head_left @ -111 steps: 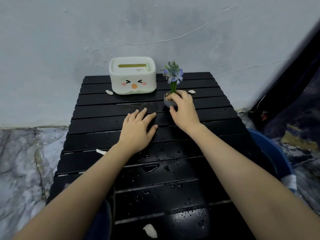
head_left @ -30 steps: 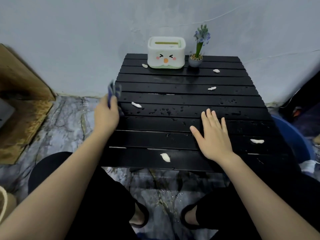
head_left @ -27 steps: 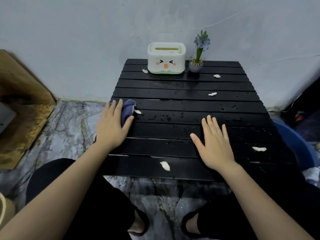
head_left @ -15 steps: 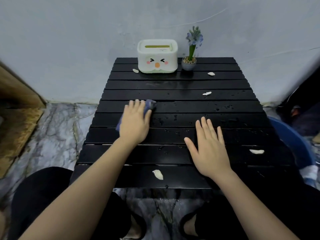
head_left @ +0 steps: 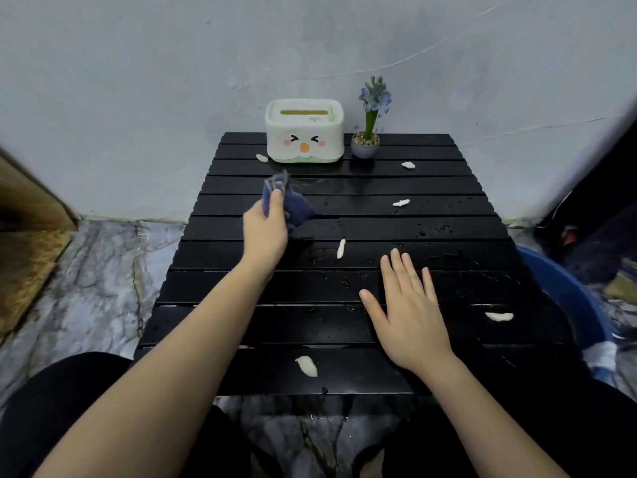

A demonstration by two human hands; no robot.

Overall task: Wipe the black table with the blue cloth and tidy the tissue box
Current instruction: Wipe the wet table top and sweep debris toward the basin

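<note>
The black slatted table (head_left: 431,232) is wet with scattered droplets. My left hand (head_left: 264,232) grips the bunched blue cloth (head_left: 287,201) over the table's left middle, the cloth blurred and partly lifted. My right hand (head_left: 408,310) lies flat on the near right slats, fingers spread, holding nothing. The white tissue box (head_left: 305,136) with a duck face stands at the far edge against the wall. Several white tissue scraps lie on the slats, one (head_left: 341,248) between my hands and one (head_left: 306,366) near the front edge.
A small potted blue flower (head_left: 368,139) stands right of the tissue box. A blue basin (head_left: 568,298) sits on the floor beside the table's right side. A wooden board (head_left: 31,236) leans at the left. My knees are under the front edge.
My left hand has carried the blue cloth farther up the table and lifted it from lying flat. A tissue scrap now lies between my hands. My right hand stays put.
</note>
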